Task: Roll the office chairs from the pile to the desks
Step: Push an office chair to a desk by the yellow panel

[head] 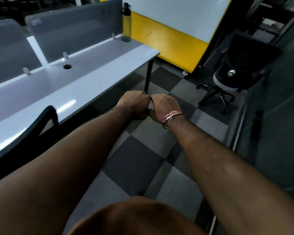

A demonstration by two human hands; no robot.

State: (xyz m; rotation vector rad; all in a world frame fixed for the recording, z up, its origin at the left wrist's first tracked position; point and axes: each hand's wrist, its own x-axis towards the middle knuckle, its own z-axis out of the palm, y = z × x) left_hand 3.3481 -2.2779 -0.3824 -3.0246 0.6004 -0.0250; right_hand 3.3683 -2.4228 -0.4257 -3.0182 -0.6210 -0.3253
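My left hand (pixel 136 104) and my right hand (pixel 163 106) are held out over the checkered floor, both curled into fists, knuckles touching each other. A thin dark sliver shows between them; I cannot tell what it is. Neither hand touches a chair. One black mesh office chair (pixel 47 122) stands against the long white desk (pixel 92 77) at the left, only its backrest showing. A second office chair (pixel 241 65), with a black back and a pale seat, stands apart at the far right on its wheeled base.
A yellow bottle (pixel 126 22) stands on the desk's far corner beside grey divider screens (pixel 75 29). A yellow-framed whiteboard (pixel 170 41) leans beyond the desk. A dark glass wall (pixel 275 116) runs along the right. Checkered carpet (pixel 139 160) lies between desk and wall.
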